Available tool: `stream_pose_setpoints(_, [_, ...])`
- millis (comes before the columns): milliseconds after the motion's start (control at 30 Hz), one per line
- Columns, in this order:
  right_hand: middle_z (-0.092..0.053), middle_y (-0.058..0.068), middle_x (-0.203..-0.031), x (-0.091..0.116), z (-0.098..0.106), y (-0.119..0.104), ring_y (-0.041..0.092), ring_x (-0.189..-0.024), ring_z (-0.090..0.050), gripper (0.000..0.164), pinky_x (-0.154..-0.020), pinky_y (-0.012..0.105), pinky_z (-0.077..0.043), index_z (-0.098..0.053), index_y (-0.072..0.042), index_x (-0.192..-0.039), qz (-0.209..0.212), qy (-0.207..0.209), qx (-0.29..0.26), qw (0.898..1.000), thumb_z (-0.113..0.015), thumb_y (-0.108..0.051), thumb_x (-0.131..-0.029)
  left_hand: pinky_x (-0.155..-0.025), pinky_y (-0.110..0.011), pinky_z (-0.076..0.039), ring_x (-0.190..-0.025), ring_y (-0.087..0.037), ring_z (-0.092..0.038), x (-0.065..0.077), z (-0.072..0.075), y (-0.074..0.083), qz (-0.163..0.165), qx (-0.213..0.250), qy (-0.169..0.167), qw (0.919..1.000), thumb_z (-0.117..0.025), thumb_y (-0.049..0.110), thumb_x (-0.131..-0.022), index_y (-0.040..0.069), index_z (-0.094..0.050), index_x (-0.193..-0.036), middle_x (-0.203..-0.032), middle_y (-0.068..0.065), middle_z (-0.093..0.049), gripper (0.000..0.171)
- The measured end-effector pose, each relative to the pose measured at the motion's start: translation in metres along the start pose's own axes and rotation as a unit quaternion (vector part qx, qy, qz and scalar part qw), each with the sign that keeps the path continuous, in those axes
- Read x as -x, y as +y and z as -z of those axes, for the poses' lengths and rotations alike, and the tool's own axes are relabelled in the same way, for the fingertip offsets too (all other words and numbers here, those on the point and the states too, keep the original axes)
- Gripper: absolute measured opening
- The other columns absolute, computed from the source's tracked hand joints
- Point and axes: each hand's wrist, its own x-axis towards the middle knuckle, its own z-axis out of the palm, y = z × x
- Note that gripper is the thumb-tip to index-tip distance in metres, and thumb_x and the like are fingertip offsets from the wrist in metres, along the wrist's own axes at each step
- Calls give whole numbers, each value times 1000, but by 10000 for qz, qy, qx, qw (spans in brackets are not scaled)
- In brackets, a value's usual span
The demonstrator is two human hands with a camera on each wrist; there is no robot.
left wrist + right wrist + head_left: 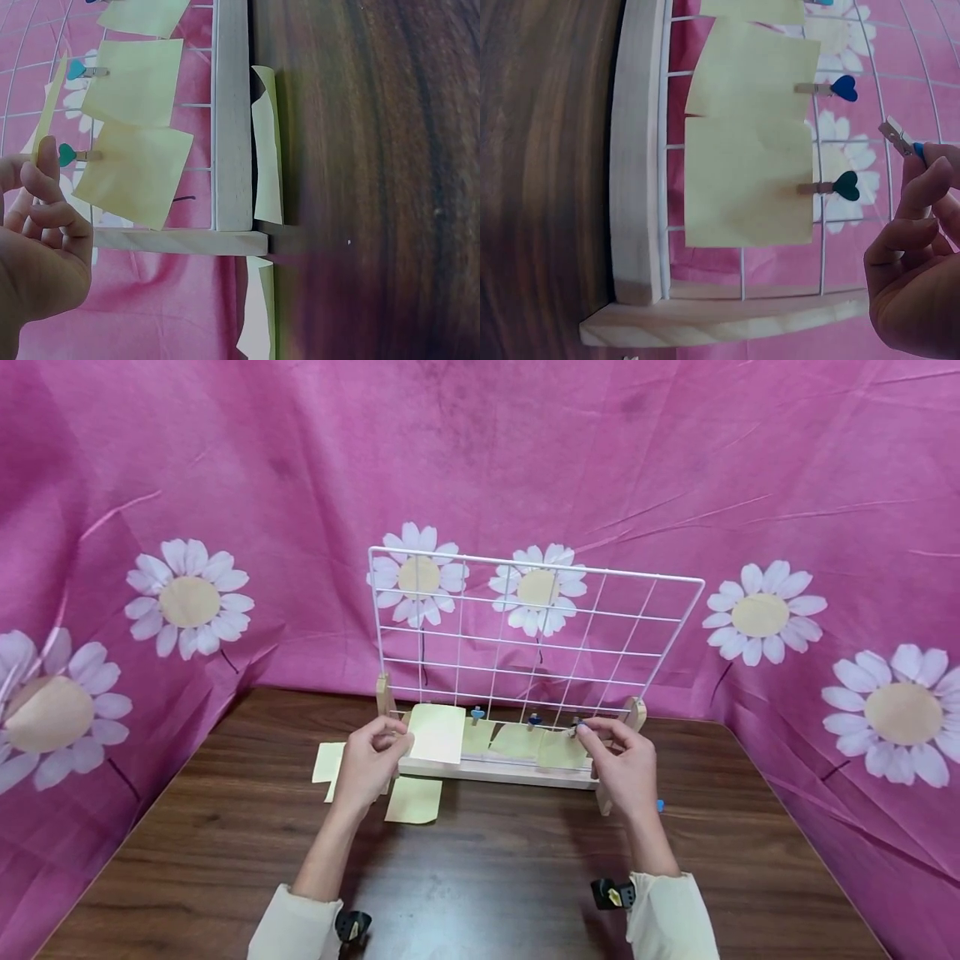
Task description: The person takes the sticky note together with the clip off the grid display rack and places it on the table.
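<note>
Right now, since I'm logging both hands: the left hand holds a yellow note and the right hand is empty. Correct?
Not quite: the right hand isn't empty; it pinches a peg, as the right wrist view shows. The left hand does hold a yellow note.

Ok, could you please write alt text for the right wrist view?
The person's right-hand grip pinches a small wooden clothespin in front of a white wire grid, where heart-topped clothespins hold yellow paper notes.
</note>
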Motion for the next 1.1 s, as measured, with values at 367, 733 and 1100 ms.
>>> stream_pose_setpoints(367, [-60,-5,-61,5,19,10,11,-39,-50,18,-39,19,-38,-73,6,-105,-121,300,242,9992,-74,-6,-92,-42,-19,-35,-46,-7,-50,3,2,-5,-133,-269,100,9995,-72,4,-87,-2,-72,-94,-65,-3,-67,10])
stream_pose_setpoints(733, [-58,-7,-65,8,37,22,7,-42,-49,17,-42,20,-42,-73,6,-106,-336,413,538,9971,-72,-7,-94,-62,-24,-44,-65,-8,-56,2,6,-9,-129,-772,84,9969,-75,3,-85,-1,-75,-91,-70,-1,-68,8])
stream_pose_setpoints(1100, [-60,-11,-64,16,56,41,14,-43,-55,22,-44,20,-43,-71,4,-110,-592,435,827,9939,-72,-11,-95,-63,-23,-44,-65,-9,-54,3,8,-11,-74,-679,-135,9976,-75,3,-87,-1,-74,-93,-70,-1,-65,8])
